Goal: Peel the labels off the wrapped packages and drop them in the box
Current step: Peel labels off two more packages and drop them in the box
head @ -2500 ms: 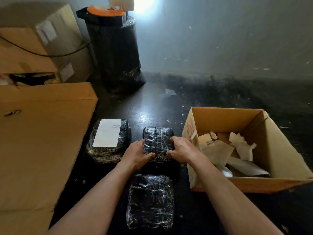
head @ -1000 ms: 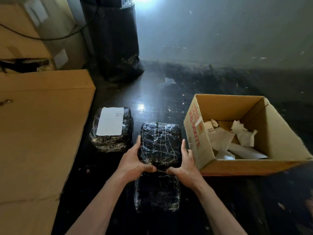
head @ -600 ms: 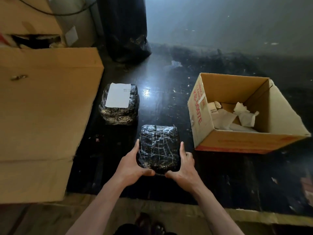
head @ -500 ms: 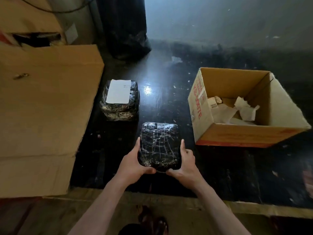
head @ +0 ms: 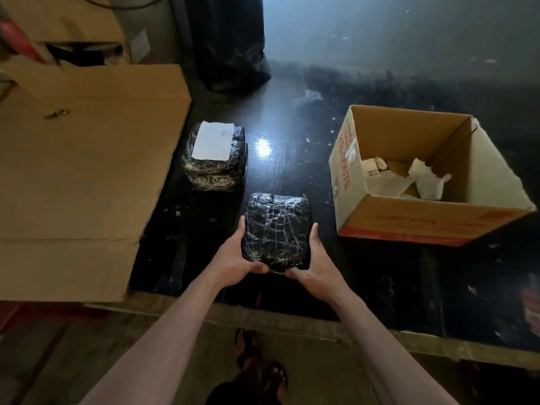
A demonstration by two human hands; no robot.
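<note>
Package handling is the step in hand: your left hand (head: 233, 257) and right hand (head: 314, 268) clasp a black wrapped package (head: 277, 232) by its near corners, just left of the open cardboard box (head: 432, 220). Its upper face shows no label, so it looks finished. You likely set it aside next, then reach for the labelled package (head: 215, 159), well left of the box and farther from you. That calls for freeing a corner of its white label (head: 212, 140) and peeling it whole. Peeled paper labels (head: 420, 178) already lie inside the box. Print on the white label is too small to read. Red lettering on the box's left wall is partly legible, ending in "OTE"; the front lettering is blurred.
</note>
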